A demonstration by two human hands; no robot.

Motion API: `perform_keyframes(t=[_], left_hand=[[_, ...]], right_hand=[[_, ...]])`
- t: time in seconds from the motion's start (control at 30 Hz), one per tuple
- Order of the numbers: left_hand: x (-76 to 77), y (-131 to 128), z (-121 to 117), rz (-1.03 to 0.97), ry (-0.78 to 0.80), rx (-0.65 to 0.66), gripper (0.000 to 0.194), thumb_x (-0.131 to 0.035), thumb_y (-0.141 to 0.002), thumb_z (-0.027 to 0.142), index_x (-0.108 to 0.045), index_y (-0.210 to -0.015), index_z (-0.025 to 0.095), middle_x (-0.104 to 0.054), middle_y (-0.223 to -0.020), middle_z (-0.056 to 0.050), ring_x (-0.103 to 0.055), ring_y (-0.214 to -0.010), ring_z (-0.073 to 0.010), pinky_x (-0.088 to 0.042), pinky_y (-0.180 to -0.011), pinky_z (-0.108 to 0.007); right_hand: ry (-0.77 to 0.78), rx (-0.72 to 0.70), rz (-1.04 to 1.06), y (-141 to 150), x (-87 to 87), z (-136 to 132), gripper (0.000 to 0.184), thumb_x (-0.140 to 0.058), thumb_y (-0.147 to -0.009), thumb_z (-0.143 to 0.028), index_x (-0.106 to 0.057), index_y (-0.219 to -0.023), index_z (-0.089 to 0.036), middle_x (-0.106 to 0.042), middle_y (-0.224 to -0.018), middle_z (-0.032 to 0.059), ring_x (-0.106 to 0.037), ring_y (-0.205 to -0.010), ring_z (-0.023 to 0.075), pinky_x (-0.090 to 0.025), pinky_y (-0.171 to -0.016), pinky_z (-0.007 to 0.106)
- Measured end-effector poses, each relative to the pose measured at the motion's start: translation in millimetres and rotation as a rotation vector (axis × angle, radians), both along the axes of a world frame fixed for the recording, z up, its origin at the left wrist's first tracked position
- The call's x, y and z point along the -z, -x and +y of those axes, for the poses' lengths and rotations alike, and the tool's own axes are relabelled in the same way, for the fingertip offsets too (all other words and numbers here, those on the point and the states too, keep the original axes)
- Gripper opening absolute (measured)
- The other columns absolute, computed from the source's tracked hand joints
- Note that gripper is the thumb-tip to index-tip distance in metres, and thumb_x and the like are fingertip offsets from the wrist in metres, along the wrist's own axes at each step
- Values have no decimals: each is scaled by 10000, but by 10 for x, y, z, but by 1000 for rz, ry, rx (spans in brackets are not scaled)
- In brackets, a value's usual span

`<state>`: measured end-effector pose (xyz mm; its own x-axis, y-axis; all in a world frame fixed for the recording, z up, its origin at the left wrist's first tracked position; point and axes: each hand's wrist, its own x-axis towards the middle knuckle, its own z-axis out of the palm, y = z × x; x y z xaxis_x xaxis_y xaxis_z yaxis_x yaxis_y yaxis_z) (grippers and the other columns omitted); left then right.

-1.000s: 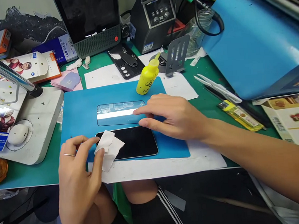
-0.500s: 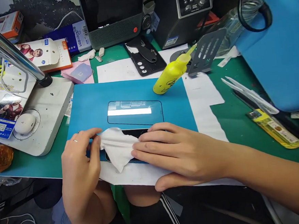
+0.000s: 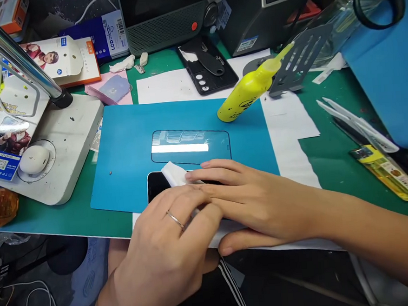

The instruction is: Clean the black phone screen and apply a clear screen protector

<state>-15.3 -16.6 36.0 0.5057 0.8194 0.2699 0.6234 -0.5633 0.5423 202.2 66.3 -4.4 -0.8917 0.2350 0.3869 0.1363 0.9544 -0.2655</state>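
Note:
A phone [image 3: 154,183] with a black screen lies flat near the front edge of a blue mat, largely hidden by both hands. My left hand [image 3: 171,244], with a ring on one finger, is closed on a white wipe [image 3: 175,174] pressed against the screen. Part of the wipe sticks out beyond the fingers. My right hand [image 3: 254,200] rests flat across the phone's right part, fingers stretched out and touching the left hand's fingertips. Just behind the phone, a clear screen protector [image 3: 191,147] with a black border lies on the mat.
A yellow squeeze bottle [image 3: 247,94] stands tilted on the mat [image 3: 120,154]. Behind are a black phone case [image 3: 208,68], a grey slotted stand [image 3: 301,64] and a speaker-like device [image 3: 167,27]. White tweezers [image 3: 359,123] lie right; a lamp base [image 3: 67,148] stands left.
My left hand has moved right over the phone, bringing the wipe towards my right hand and uncovering the phone's left end. The right hand stays on the phone. The view has shifted slightly.

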Motion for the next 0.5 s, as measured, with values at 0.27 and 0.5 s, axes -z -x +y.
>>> perform_keyframes(t=[0.27, 0.5], left_hand=[[96, 96, 43, 191, -32, -152, 352, -515, -1078, 149, -544, -1427, 177, -652, -1420, -60, -601, -1189, -217, -436, -979, -385], [53, 260, 56, 223, -39, -250, 229, -480, -1111, 243, -689, -1181, 183, -732, -1118, -31, -577, -931, -209, -370, -812, -400]], right_hand=[[-32, 41, -76, 0, 46, 8, 664, -363, -1038, -686, -689, -1299, -170, -700, -1340, 155, -577, -1328, 318, -400, -1172, 538], [-115, 54, -90, 10, 39, 23, 724, -353, -1009, -735, -609, -1465, -236, -634, -1457, 162, -536, -1367, 346, -395, -1151, 583]])
